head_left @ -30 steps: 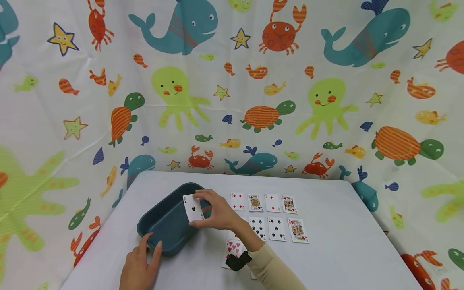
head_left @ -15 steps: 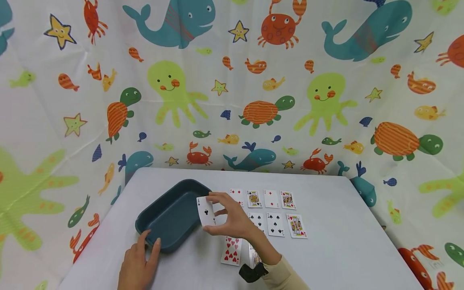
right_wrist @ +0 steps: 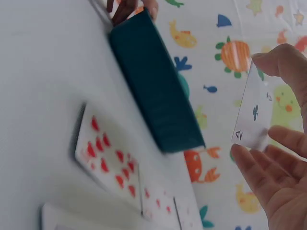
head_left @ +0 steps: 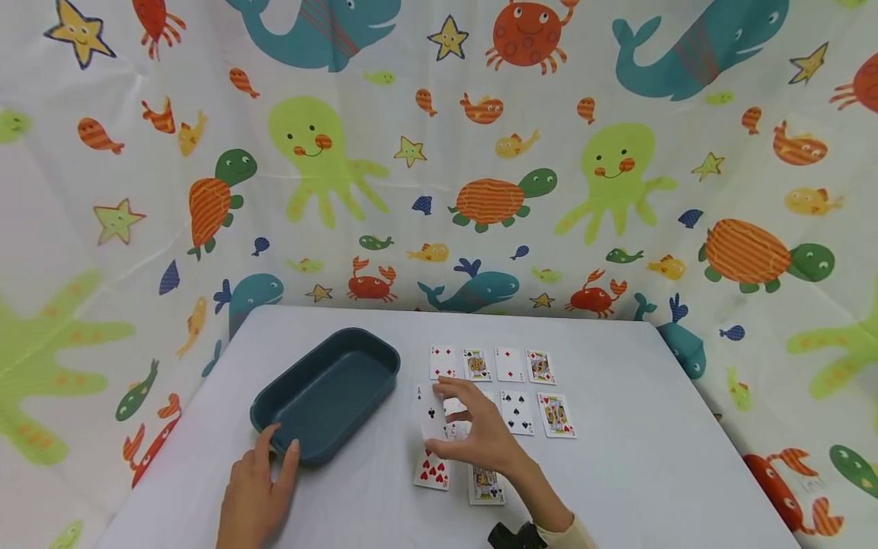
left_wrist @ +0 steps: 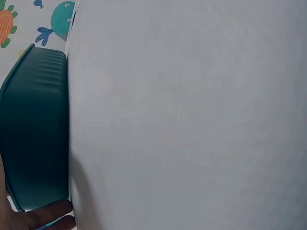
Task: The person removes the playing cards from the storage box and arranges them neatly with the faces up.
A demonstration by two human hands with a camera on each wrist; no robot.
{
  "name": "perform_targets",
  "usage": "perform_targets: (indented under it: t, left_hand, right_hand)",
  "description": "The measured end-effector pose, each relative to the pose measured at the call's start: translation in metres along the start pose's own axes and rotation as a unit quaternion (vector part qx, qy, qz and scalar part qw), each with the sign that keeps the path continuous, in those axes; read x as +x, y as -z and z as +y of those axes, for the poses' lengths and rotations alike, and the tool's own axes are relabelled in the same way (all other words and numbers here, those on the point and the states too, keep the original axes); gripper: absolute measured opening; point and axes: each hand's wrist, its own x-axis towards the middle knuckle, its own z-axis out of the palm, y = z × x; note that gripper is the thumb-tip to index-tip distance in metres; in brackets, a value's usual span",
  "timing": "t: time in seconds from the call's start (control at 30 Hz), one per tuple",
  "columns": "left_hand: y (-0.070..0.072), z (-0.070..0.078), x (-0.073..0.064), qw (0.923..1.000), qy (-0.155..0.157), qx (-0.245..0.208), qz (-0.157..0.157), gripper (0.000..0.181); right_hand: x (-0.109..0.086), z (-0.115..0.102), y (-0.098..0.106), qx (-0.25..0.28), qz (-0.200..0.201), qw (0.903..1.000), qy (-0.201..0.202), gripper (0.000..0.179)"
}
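Note:
My right hand (head_left: pixel 480 431) pinches an ace of clubs (head_left: pixel 428 412) between thumb and fingertips, face toward me. The card is tilted above the laid-out cards; the right wrist view shows it well off the table. Below it lies a heart card (head_left: pixel 432 476), partly covered in the head view. At the near end of a dark teal rectangular tray (head_left: pixel 329 396), my left hand (head_left: pixel 254 488) touches the rim with relaxed fingers. In the left wrist view, two fingers (left_wrist: pixel 50 213) lie beside the tray's outer wall. The tray's inside holds nothing visible.
Face-up playing cards lie in rows right of the tray, including a two of diamonds (head_left: pixel 510 365), a five of spades (head_left: pixel 517 412), a king of hearts (head_left: pixel 556 415) and a black-suit face card (head_left: pixel 486 488). A sea-animal curtain (head_left: pixel 439 252) hangs behind the white table (head_left: pixel 631 427).
My right hand has carried the ace of clubs from over the tray rightward to above the cards. The left hand stays at the tray. The head view has tilted down slightly.

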Motion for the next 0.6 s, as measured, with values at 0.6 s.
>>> perform_targets:
  t: [0.6]
  left_hand:
    - [0.0,0.002,0.002,1.0,0.004,0.001,-0.004,0.07]
  right_hand:
    - [-0.091,0.03,0.038,-0.116,0.109,0.9792,-0.126,0.078]
